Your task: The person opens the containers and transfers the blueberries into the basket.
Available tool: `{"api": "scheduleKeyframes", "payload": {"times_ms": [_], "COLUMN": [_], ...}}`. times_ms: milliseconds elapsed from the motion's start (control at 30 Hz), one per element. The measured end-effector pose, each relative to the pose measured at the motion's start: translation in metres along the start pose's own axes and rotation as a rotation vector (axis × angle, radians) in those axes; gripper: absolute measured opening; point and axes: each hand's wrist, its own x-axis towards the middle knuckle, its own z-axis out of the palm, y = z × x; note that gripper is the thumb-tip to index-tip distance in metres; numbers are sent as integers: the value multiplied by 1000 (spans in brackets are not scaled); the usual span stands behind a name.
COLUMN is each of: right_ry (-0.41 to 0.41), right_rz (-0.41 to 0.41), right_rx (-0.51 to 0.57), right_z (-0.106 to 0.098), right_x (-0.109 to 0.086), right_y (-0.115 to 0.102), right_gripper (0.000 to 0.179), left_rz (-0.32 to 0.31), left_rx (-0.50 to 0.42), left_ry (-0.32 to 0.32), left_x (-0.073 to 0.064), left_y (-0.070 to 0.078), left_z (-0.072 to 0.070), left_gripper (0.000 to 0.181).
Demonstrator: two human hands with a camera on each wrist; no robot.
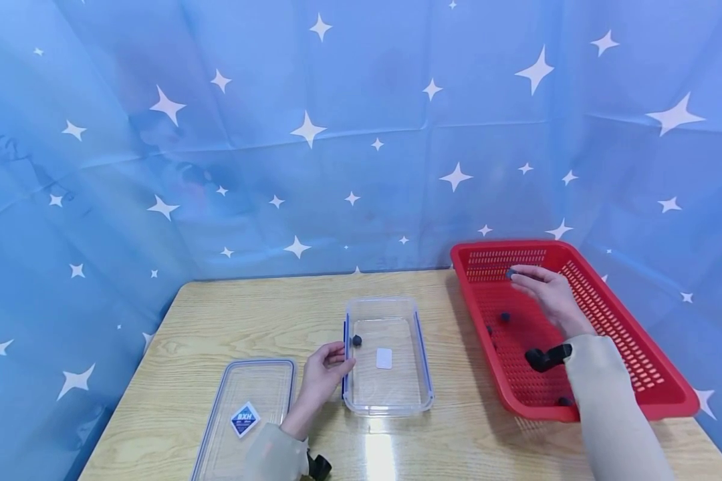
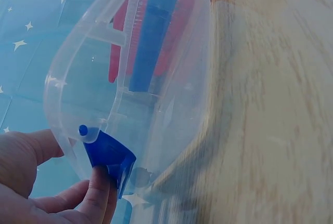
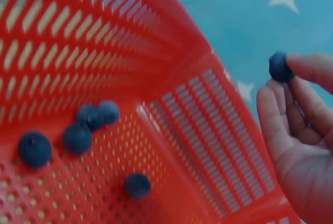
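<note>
My right hand (image 1: 547,294) pinches a blueberry (image 3: 280,67) between thumb and fingertips, above the far part of a red plastic basket (image 1: 520,384). Several more blueberries (image 3: 34,149) lie on the basket's perforated floor. At the table's middle stands a clear lidless container (image 1: 391,391) with blue side latches. My left hand (image 1: 321,377) grips its left wall, the thumb over the rim and the fingers against the hanging blue latch (image 2: 110,156). Inside the container, close to that wall, sits one blueberry (image 1: 357,341).
A clear lid (image 1: 267,394) with a blue edge and a blue label lies flat on the wooden table (image 1: 216,310), left of the container. Behind the table hangs a blue curtain (image 1: 373,80) with white stars. The basket stands along the table's right side.
</note>
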Motion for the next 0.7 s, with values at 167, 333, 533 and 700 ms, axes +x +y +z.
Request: {"api": "scheduleKeyframes", "payload": {"times_ms": [167,333,533,700], "right_ry": [-18,22,47,21], "right_rz": [16,73,64,24], "right_rx": [122,136,154,200], "right_z": [-12,-21,-24,-24], "right_x": [-1,-5,-4,-2], "right_y": [3,4,6,10], "right_gripper": [23,23,23,25], "left_rz": [-11,-5,-7,2], "left_rx": [0,8,17,14], "left_ry": [1,-4,-6,-5], "left_x": [4,-3,-9,-9], "left_y": [-10,10,25,24], "left_z": [0,0,0,0], "left_gripper": [37,35,35,35]}}
